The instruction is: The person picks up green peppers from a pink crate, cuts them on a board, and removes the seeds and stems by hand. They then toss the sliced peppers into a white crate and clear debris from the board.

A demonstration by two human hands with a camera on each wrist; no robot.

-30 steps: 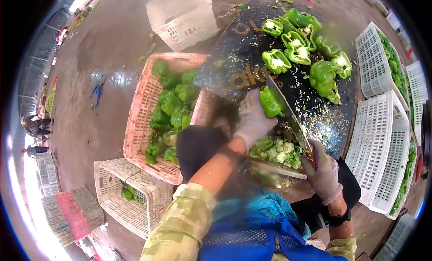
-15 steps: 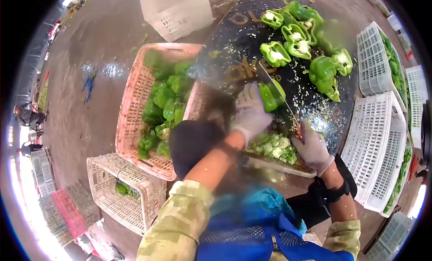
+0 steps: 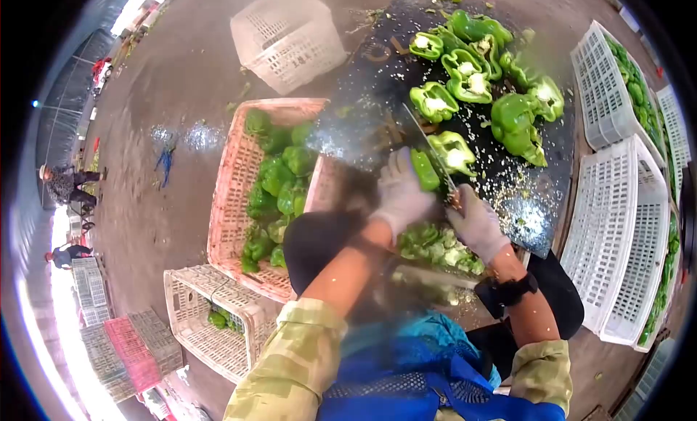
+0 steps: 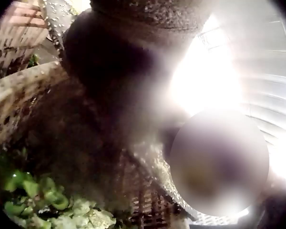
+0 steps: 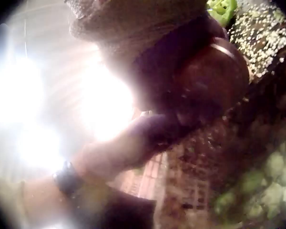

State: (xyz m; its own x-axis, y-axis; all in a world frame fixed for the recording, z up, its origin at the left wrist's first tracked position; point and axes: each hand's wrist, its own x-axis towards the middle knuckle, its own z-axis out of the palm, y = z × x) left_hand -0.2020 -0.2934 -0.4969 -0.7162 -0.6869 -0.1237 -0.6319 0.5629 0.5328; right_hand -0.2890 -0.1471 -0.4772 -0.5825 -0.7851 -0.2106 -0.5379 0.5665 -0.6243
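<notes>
My gloved left hand (image 3: 401, 194) holds a green bell pepper piece (image 3: 424, 170) on the dark board (image 3: 374, 87). In my gloved right hand (image 3: 478, 223) is the handle of a long knife (image 3: 427, 140), its blade slanting along the pepper's right side. A cut pepper half (image 3: 451, 154) lies just across the blade, pale core showing. Several more cut peppers (image 3: 466, 76) are spread farther up the board. Below the hands sits a heap of cores and trimmings (image 3: 441, 248). In the right wrist view, the rounded wooden handle end (image 5: 214, 78) shows inside the fist.
A pink crate (image 3: 225, 181) of whole green peppers stands at the left. Near it are a tipped white crate (image 3: 210, 316) and another pale crate (image 3: 290, 43). White crates (image 3: 606, 225) with green produce line the right side. Loose seeds (image 3: 519, 185) litter the board.
The knife has passed through the pepper, parting it in two. One half now lies open to the right of the blade. My right hand has moved up and left with the knife.
</notes>
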